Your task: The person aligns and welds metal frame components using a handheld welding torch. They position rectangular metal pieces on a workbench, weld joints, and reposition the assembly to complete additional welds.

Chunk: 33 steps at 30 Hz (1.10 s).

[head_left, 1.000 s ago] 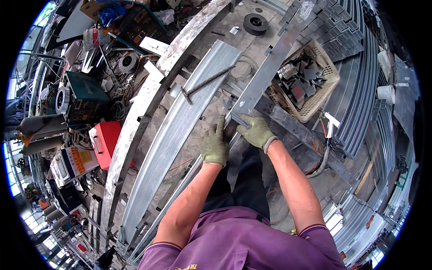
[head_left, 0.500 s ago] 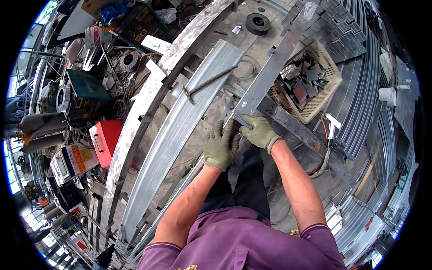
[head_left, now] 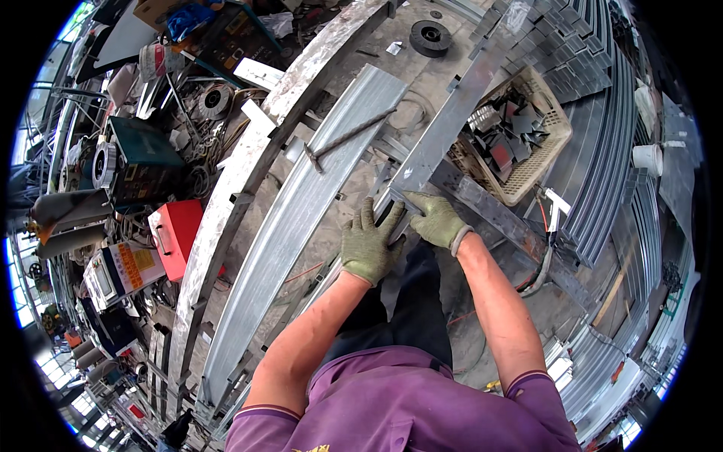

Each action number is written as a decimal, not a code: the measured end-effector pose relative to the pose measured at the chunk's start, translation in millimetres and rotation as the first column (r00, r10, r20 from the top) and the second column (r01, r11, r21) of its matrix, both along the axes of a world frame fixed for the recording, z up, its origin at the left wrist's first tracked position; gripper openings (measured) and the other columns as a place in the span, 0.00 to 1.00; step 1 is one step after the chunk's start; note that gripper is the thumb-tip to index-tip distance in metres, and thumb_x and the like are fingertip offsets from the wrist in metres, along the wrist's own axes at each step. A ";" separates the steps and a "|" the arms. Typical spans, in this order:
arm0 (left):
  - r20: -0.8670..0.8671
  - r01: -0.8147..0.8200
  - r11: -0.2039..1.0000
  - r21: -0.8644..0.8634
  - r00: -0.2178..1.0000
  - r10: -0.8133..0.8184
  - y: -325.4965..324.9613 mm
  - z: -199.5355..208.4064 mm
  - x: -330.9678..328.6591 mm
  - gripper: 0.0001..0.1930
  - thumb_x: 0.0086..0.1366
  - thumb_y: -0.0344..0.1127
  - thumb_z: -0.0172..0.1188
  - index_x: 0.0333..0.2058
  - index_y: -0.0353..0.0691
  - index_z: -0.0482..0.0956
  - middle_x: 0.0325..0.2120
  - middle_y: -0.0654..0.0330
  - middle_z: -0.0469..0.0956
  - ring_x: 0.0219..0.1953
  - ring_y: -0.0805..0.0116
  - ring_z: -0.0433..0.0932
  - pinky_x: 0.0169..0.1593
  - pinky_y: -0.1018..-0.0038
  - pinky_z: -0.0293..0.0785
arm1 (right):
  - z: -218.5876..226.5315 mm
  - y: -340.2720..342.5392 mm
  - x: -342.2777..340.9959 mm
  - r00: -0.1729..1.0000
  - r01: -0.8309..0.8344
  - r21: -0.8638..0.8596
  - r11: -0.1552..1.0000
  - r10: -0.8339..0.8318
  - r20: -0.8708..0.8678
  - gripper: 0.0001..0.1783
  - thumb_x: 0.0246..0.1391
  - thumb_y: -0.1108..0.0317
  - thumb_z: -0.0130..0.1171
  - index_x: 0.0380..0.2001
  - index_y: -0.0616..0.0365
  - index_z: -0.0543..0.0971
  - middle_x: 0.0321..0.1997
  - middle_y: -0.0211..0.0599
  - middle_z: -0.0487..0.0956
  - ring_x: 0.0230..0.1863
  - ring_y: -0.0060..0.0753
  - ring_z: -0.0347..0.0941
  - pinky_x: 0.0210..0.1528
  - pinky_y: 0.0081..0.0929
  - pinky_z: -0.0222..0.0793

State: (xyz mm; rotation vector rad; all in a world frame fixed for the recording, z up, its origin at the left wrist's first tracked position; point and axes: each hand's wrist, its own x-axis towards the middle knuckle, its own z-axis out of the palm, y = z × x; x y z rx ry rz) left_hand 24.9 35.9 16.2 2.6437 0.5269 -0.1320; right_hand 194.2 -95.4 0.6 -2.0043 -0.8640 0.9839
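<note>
Both hands wear green work gloves and meet near the close end of a grey steel beam (head_left: 435, 143). My left hand (head_left: 370, 247) lies on a narrow metal profile with its fingers spread. My right hand (head_left: 440, 220) has its fingers drawn together at a small angled metal piece (head_left: 397, 195), set against the beam's end. The glove partly covers that piece. Left of the hands, a wide galvanized channel (head_left: 301, 192) runs diagonally, and a rusty rod with a crossbar end (head_left: 350, 138) rests across it.
A cream plastic crate (head_left: 559, 143) of metal offcuts stands to the right, by stacked steel profiles (head_left: 599, 203). A welding torch (head_left: 556, 207) hangs nearby. A thick white-stained beam (head_left: 226, 200), a red box (head_left: 178, 239) and machines line the left. A black spool (head_left: 431, 38) lies on the floor.
My left hand's fingers have spread wider. My right hand has shifted slightly right and down, and the small metal piece now sits closer against the beam's end.
</note>
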 end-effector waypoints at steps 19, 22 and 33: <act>-0.022 0.021 0.999 0.037 1.000 -0.020 -0.5 2.9 2.6 0.43 0.64 0.52 0.71 0.77 0.71 0.65 0.74 0.34 0.62 0.68 0.33 0.71 0.68 0.42 0.69 | -11.1 -2.5 3.1 0.996 0.071 0.056 0.996 -0.068 -0.050 0.25 0.57 0.74 0.60 0.59 0.60 0.85 0.56 0.54 0.88 0.59 0.47 0.86 0.63 0.36 0.79; -0.027 0.029 0.999 0.040 0.999 -0.028 0.5 5.4 4.8 0.43 0.64 0.52 0.70 0.78 0.73 0.64 0.73 0.34 0.64 0.68 0.32 0.71 0.68 0.42 0.69 | -10.7 6.9 26.5 0.988 0.023 -0.043 0.999 -0.029 -0.153 0.15 0.60 0.68 0.64 0.49 0.59 0.90 0.46 0.51 0.90 0.50 0.45 0.88 0.55 0.36 0.82; 0.007 0.001 0.998 0.059 1.000 -0.001 -0.5 4.9 5.7 0.43 0.61 0.51 0.71 0.76 0.71 0.67 0.71 0.35 0.66 0.67 0.34 0.72 0.67 0.42 0.69 | 14.5 63.8 45.3 0.988 -0.107 -0.440 0.891 0.145 0.053 0.35 0.54 0.36 0.72 0.47 0.60 0.90 0.48 0.58 0.89 0.54 0.57 0.86 0.59 0.45 0.80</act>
